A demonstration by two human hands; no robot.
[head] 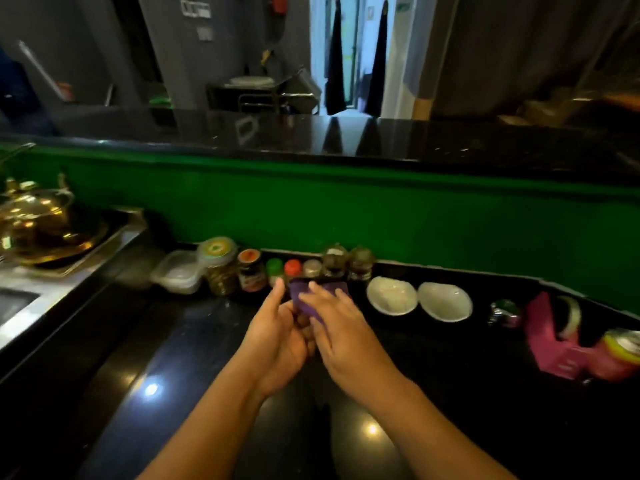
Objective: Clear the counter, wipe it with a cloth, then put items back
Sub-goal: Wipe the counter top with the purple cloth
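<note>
We look down over two bare forearms reaching across a glossy black counter (173,358). Both hands meet in the middle, bunching a purple cloth (306,299) between them, lifted just off the counter. The left hand (277,337) cups the cloth from below, fingers curled under it and thumb raised. The right hand (341,332) lies over it, fingers fairly straight, pressing rather than clenching.

The cloth sits at the far end of both hands, at the fingertips, and seems to run left to right. Neither hand is clearly nearer to it.

Just beyond the cloth, a row of jars and spice bottles (251,270) lines the far edge under a green wall (381,220), with a plastic tub (178,271) at its left end. To the right stand two white bowls (391,295) and, further right, a pink box (547,337). A steel sink (20,306) borders the far left.

We judge the open room lies near and left of the hands, and the jars look easy to knock if the cloth goes forward.
</note>
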